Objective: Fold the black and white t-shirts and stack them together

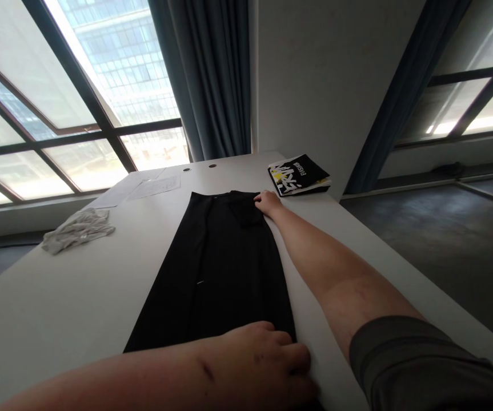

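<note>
A pair of black trousers [229, 268] lies flat and lengthwise on the white table [100, 297], waistband at the far end. Its upper right part shows a darker folded or pocket patch, and a small white mark sits near the middle. My right hand [268, 202] reaches far forward, fingers closed on the right corner of the waistband. Close to me, my left hand [272, 359] crosses over the trousers, its fingers curled at their right edge. My left forearm hides the near end of the cloth.
A crumpled pale grey cloth [79, 229] lies on the left, with paper sheets [154, 187] behind it. A black, white and yellow printed packet [300, 176] rests at the far right. Beyond the table are windows, a dark curtain [212, 80] and a pillar [310, 80].
</note>
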### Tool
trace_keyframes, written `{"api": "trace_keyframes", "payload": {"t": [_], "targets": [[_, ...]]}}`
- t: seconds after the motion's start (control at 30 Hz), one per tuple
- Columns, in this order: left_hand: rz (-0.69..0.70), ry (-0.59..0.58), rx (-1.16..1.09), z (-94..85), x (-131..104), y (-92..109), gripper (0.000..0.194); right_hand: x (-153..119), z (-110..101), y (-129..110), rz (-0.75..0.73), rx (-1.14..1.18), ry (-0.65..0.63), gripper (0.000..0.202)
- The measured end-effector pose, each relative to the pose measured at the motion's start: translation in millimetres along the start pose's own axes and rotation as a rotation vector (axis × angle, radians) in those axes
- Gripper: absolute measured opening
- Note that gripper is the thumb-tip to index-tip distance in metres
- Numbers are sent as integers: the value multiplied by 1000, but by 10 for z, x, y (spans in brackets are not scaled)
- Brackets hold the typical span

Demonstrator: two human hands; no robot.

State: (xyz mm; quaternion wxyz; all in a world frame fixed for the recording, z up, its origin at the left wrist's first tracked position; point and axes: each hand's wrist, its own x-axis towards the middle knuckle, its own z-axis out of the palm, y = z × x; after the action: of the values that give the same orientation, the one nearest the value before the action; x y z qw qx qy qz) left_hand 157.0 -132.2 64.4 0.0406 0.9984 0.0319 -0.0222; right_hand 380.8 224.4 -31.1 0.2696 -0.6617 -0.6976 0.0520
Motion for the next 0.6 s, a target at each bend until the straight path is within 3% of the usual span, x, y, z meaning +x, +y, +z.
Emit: {"api": "trace_keyframes", "payload": {"t": [0.1,0.37,0.6], "targets": [[31,38,11,-68,-27,2,8,26,4,-31,8,54,47,36],[-25,134,77,-239,-322,22,8,101,-116,-190,28,211,148,39],[-171,269,37,-342,-871,183,17,280,-139,-697,-52,263,159,42]]}}
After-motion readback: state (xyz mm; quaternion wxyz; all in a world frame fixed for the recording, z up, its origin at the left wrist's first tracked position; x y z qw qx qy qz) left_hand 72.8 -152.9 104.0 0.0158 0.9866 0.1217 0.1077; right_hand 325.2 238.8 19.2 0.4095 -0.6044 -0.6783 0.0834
